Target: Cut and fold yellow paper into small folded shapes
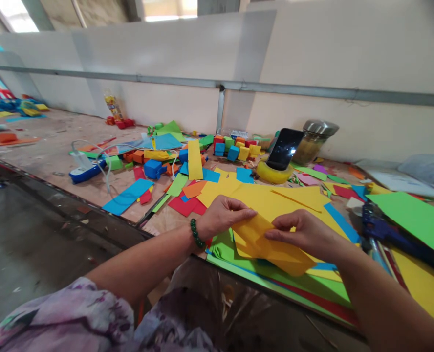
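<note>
Between my two hands is a piece of yellow paper [271, 247], tilted above a stack of coloured sheets at the table edge. My left hand [226, 215], with a green bead bracelet [197, 233] at the wrist, pinches the paper's upper left part. My right hand [299, 231] grips its upper edge between thumb and fingers. Behind it lies a larger yellow sheet [239, 195]. Green sheets [224, 247] show beneath the held paper. The fingers on the far side of the paper are partly hidden.
A phone [283, 149] leans on a yellow tape roll [273, 173] beside a glass jar [314, 142]. Small paper cubes [233, 153] sit at the back. A blue-and-white power strip [88, 171] with cables lies left. A dark blue tool [389, 234] lies at right, partly under green paper [417, 220].
</note>
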`<action>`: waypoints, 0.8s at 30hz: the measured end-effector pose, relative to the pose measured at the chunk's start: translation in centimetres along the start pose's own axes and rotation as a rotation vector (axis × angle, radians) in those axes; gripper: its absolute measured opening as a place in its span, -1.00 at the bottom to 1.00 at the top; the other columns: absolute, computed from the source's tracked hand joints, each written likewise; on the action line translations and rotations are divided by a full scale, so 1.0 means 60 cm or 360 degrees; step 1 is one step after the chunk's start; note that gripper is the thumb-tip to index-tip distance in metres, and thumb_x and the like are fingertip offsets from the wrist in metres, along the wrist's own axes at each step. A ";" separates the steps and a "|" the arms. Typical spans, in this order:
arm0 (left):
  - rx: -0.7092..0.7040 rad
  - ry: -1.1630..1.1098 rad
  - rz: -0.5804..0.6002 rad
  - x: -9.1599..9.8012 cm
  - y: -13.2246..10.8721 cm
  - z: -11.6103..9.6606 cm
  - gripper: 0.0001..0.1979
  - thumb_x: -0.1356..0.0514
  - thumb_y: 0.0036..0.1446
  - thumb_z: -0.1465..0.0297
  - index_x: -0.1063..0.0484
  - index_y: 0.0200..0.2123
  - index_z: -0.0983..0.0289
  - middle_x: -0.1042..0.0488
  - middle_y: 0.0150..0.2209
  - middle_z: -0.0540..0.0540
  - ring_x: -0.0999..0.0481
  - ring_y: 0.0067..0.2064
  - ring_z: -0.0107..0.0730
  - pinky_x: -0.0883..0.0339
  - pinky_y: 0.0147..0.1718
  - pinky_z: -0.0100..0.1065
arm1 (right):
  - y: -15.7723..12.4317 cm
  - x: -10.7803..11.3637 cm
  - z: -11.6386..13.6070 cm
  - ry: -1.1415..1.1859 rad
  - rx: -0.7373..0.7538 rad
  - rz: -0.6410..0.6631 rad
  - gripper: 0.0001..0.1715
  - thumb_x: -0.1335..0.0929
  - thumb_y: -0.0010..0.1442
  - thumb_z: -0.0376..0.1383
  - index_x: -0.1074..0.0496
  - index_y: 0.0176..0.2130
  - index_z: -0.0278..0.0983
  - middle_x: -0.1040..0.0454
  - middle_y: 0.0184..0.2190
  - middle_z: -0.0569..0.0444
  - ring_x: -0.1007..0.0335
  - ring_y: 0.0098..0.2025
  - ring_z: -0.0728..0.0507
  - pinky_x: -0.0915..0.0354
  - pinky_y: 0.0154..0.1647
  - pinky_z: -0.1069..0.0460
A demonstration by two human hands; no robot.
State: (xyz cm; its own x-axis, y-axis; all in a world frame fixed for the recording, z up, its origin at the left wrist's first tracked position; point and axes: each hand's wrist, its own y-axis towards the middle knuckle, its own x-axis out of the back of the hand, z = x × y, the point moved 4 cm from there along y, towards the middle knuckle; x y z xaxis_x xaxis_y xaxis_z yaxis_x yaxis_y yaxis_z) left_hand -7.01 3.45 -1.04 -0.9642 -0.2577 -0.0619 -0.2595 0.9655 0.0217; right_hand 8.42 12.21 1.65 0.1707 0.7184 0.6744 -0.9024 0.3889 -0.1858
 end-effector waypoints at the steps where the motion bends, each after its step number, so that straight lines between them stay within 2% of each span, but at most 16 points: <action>1: -0.0007 0.0014 -0.0004 0.000 0.000 0.000 -0.58 -0.40 -0.24 0.09 -0.55 -0.59 0.39 -0.44 -0.58 0.06 -0.28 -0.51 -0.52 -0.14 -0.55 -0.48 | 0.000 0.000 0.000 -0.0004 0.0004 0.0001 -0.33 -0.35 0.04 0.15 -0.05 -0.67 -0.25 0.07 -0.64 0.21 0.18 -0.54 0.03 0.14 -0.59 0.06; 24: -0.0169 0.0293 0.0053 0.002 -0.004 0.001 -0.62 -0.26 -0.02 0.13 -0.54 -0.53 0.39 -0.45 -0.53 0.08 -0.32 -0.47 -0.47 -0.17 -0.50 -0.46 | 0.000 -0.001 -0.002 -0.0005 -0.0019 0.0027 -0.35 -0.35 0.05 0.13 -0.06 -0.67 -0.25 0.08 -0.63 0.21 0.19 -0.54 0.02 0.14 -0.57 0.06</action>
State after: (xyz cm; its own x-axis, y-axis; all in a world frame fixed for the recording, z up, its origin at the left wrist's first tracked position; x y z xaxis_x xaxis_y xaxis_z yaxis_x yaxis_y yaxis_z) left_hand -7.08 3.18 -1.10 -0.9635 -0.2375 0.1236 -0.2220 0.9668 0.1266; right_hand 8.48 12.21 1.51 0.1538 0.7230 0.6735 -0.9003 0.3834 -0.2060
